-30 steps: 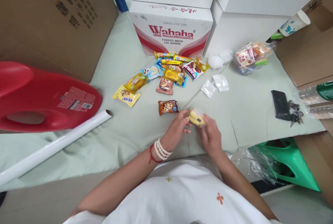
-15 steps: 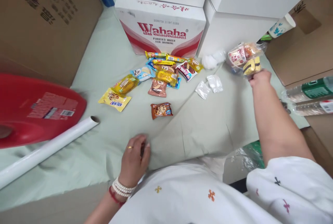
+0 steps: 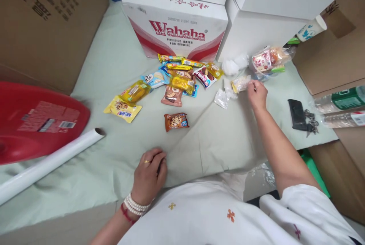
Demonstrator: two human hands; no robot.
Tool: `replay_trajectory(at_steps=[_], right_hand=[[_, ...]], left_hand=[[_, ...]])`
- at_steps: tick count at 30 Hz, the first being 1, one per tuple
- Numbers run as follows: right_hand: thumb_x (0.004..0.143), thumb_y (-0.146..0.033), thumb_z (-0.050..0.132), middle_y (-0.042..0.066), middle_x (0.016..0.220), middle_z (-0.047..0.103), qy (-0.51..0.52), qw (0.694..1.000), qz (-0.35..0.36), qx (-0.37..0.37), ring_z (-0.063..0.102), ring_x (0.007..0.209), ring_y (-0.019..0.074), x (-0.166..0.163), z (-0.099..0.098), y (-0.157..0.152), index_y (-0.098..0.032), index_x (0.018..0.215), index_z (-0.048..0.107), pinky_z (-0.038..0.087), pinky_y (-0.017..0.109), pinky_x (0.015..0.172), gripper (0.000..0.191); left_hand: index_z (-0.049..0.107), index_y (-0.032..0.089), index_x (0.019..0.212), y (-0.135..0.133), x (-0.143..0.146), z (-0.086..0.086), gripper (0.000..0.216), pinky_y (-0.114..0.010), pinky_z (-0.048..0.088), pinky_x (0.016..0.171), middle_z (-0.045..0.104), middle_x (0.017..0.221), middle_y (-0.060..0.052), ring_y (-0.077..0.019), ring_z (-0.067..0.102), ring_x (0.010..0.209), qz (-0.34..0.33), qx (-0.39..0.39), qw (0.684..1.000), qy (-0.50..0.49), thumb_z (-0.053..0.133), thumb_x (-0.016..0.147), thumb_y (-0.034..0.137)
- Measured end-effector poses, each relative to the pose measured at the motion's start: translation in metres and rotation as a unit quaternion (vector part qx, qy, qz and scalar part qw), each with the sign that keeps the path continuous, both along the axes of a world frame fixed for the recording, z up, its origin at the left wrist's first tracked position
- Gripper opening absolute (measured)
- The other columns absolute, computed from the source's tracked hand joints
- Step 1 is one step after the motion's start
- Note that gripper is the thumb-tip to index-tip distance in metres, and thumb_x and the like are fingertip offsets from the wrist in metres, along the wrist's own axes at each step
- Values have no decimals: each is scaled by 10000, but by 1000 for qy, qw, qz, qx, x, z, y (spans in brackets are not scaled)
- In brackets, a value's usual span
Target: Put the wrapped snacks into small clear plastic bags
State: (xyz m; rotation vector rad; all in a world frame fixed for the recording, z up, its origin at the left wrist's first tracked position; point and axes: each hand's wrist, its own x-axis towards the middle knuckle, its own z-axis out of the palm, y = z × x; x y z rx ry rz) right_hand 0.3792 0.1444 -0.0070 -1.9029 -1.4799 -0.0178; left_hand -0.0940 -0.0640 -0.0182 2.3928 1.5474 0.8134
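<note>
My right hand [image 3: 258,94] pinches a small yellowish snack packet [image 3: 241,84] by its right end, above two clear plastic packets, of which the left one [image 3: 221,98] shows best. Just behind that hand lies a clear bag of snacks [image 3: 268,60] with a red-and-white label. Near the table's front edge rests my left hand [image 3: 149,174], its fingers loosely curled and nothing visible in them. Beyond it a brown cookie packet [image 3: 176,122] lies apart from the others. Farther back is a pile of wrapped snacks, including a brown packet [image 3: 172,95] and a yellow cookie packet [image 3: 122,108].
A Wahaha water carton [image 3: 178,28] stands at the back beside white boxes [image 3: 265,32]. On the left are a red plastic container [image 3: 42,123] and a white tube [image 3: 54,163]. A black case [image 3: 296,114] with keys and plastic bottles [image 3: 345,100] are at the right.
My right hand has moved left and nearer from the snack bag, carrying the small packet over the clear packets. The black case and keys now show. My left hand has stayed nearly still.
</note>
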Motion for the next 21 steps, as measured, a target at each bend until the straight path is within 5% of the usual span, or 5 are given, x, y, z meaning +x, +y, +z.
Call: replay_trajectory(at_steps=[3, 8, 14, 21], right_hand=[[931, -394, 564, 108, 992, 717, -18, 999, -18, -40, 632, 944, 256, -5, 7, 10, -175, 1039, 700, 491, 408, 941, 280], [860, -173, 583, 97, 968, 667, -33, 992, -53, -109, 589, 902, 248, -7, 14, 24, -161, 1042, 708, 463, 394, 917, 222], [953, -99, 434, 152, 1041, 612, -204, 967, 63, -140, 463, 1061, 275, -34, 21, 17, -134, 908, 693, 385, 405, 958, 265], [936, -205, 537, 210, 1188, 569, -254, 952, 89, -149, 422, 1115, 334, -65, 18, -6, -91, 1247, 641, 382, 476, 982, 347]], left_hand=[[655, 184, 1050, -1, 0, 0, 160, -388, 571, 877, 671, 1070, -112, -250, 662, 981, 5, 5, 1000, -3, 567, 930, 124], [677, 195, 1032, -2, 1, 0, 155, -385, 573, 870, 688, 1057, -107, -246, 669, 964, 12, -6, 1000, -15, 574, 928, 144], [672, 200, 1032, -3, 3, -2, 146, -387, 570, 862, 689, 1043, -104, -245, 664, 944, 19, 8, 1000, -10, 573, 936, 151], [652, 183, 1048, -3, 2, -1, 159, -387, 566, 855, 677, 1046, -114, -246, 650, 938, 6, 22, 1000, -4, 567, 934, 113]])
